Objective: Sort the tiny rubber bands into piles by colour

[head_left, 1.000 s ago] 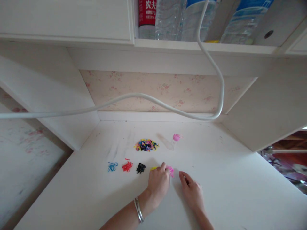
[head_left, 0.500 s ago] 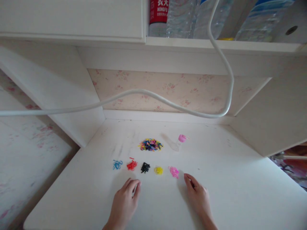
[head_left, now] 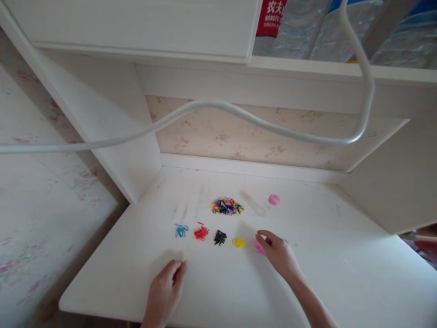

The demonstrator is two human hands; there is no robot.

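Five small piles of tiny rubber bands lie in a row on the white desk: blue, red, black, yellow and pink. Behind them sits a larger mixed-colour pile. My right hand reaches onto the pink pile, its thumb and forefinger pinched at it and partly covering it. My left hand rests flat on the desk near the front edge, fingers loosely stretched out and holding nothing, below the blue pile.
A clear little bottle with a pink cap lies on its side right of the mixed pile. A white cable hangs across the alcove. Water bottles stand on the shelf above. The desk's left edge drops off by a flowered wall.
My left hand pulled back from the yellow and pink piles to the front of the desk. My right hand moved forward onto the pink pile. The camera view shifted left.
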